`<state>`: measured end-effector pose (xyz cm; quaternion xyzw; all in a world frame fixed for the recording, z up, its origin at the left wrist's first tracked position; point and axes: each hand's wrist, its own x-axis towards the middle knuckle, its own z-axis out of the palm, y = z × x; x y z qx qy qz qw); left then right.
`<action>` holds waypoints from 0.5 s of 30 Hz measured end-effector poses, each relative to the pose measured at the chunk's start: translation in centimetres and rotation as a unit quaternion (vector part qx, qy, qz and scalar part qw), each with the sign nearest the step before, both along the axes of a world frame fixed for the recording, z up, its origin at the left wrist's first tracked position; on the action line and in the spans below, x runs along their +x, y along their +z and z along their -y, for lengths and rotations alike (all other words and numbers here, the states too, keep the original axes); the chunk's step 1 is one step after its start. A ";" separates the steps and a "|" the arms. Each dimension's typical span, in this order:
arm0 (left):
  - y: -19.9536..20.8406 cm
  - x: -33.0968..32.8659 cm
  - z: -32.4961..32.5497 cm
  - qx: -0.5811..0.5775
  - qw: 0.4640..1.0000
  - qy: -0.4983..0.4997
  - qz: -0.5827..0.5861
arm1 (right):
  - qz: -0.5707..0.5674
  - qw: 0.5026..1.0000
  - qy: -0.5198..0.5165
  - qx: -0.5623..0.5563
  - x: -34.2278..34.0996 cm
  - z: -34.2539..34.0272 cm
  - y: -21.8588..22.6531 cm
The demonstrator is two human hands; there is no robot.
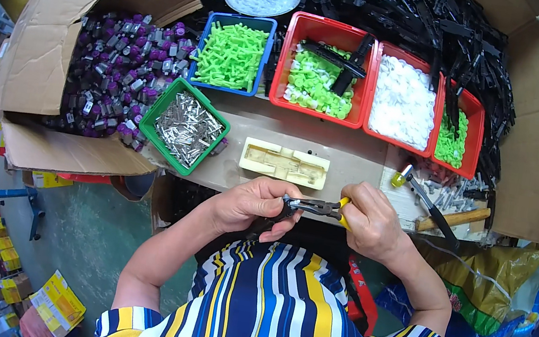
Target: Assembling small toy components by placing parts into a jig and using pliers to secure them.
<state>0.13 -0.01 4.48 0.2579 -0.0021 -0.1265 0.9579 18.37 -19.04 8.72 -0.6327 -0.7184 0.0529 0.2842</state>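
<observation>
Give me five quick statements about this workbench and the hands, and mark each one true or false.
1. Both hands, left hand and right hand, hold a black part between them. True.
2. The green bin holds white discs. False: it holds silver metal pieces.
3. A hammer lies to the right of the right hand. True.
4. The blue bin holds purple parts. False: it holds bright green parts.
5. A cream-coloured jig block sits on the bench beyond the hands. True.

4 bins (327, 73) stand behind the jig (284, 163) (metal-pin tray (184, 127) left, hammer (439, 213) right).
</observation>
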 end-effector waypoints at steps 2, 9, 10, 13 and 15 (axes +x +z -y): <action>0.1 -1.1 -0.3 -0.005 1.000 0.017 -0.006 | -0.015 1.000 0.001 -0.014 -0.4 -0.3 -0.2; -1.1 -10.4 -3.2 0.552 0.796 -0.106 -0.224 | -0.027 0.988 -0.126 -0.081 2.0 0.8 -2.4; -2.6 -12.6 -3.2 0.706 0.667 -0.109 -0.212 | 0.007 0.979 -0.181 -0.099 2.5 0.8 -2.6; -3.1 -14.3 -3.5 0.835 0.506 -0.066 -0.204 | 0.060 0.958 -0.239 -0.145 3.2 1.1 -3.7; -2.6 -14.5 -3.4 0.843 0.501 0.022 -0.195 | 0.077 0.958 -0.244 -0.129 3.0 0.7 -3.6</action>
